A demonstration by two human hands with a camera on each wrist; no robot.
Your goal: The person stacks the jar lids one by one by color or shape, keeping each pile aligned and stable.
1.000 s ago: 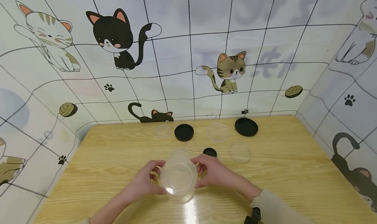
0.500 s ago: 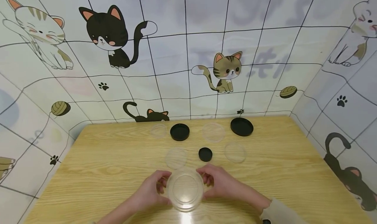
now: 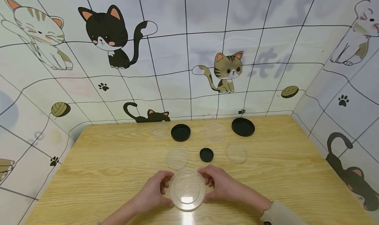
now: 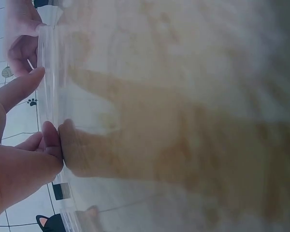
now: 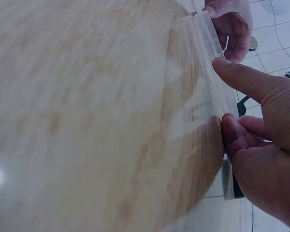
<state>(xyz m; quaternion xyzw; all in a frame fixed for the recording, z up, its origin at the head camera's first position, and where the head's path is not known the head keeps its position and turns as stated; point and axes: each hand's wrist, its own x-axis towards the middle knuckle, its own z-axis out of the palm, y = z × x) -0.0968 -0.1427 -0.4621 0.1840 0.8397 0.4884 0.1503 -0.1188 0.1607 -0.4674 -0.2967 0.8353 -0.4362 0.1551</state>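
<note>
Between both hands near the front of the wooden table (image 3: 112, 185) sits a clear round plastic dish (image 3: 187, 190) with a ring on its face. My left hand (image 3: 155, 190) grips its left side, thumb at the near edge and fingers at the far edge. On the opposite side my right hand (image 3: 220, 184) holds the rim the same way. Both wrist views show the dish's low clear wall (image 4: 48, 87) close to the table, with thumb and fingertips at it. Just beyond it lies another clear round piece (image 3: 177, 159), and a small black round piece (image 3: 206, 155) is to that one's right.
Along the back are a small clear disc (image 3: 159, 132), a black shallow round piece (image 3: 181, 133), a larger clear disc (image 3: 214, 133) and a larger black one (image 3: 243, 127). Another clear disc (image 3: 236, 153) lies right of the small black piece. A cat-print wall (image 3: 174, 60) encloses the table.
Both hands have brought the clear dish toward the table's front, uncovering the clear piece and the small black piece behind it. In the last half second it has shifted only slightly.
</note>
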